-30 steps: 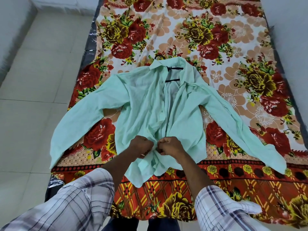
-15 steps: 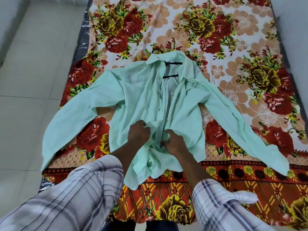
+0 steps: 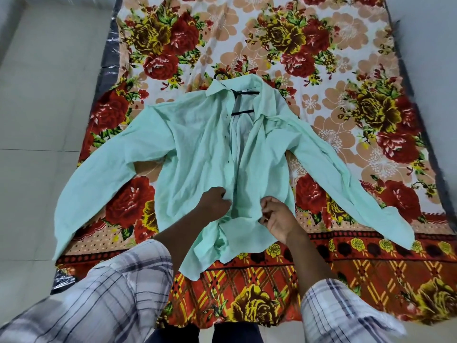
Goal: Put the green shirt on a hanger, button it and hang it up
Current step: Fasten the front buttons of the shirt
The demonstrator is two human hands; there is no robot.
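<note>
The green shirt [image 3: 197, 149] lies front-up on the floral sheet [image 3: 346, 58], sleeves spread, with the hanger [image 3: 244, 94] showing at the open collar. Low down, the left hand [image 3: 215, 204] curls its fingers round one front edge and the right hand [image 3: 278, 219] pinches the other. The 2 fronts gape above. A button in the wrong hole would skew everything, and tugging could drag the cloth off the hanger.

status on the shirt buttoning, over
Left hand, right hand both gripping front edges low. Green shirt flat on hanger, upper front open. Nothing in the way.
</note>
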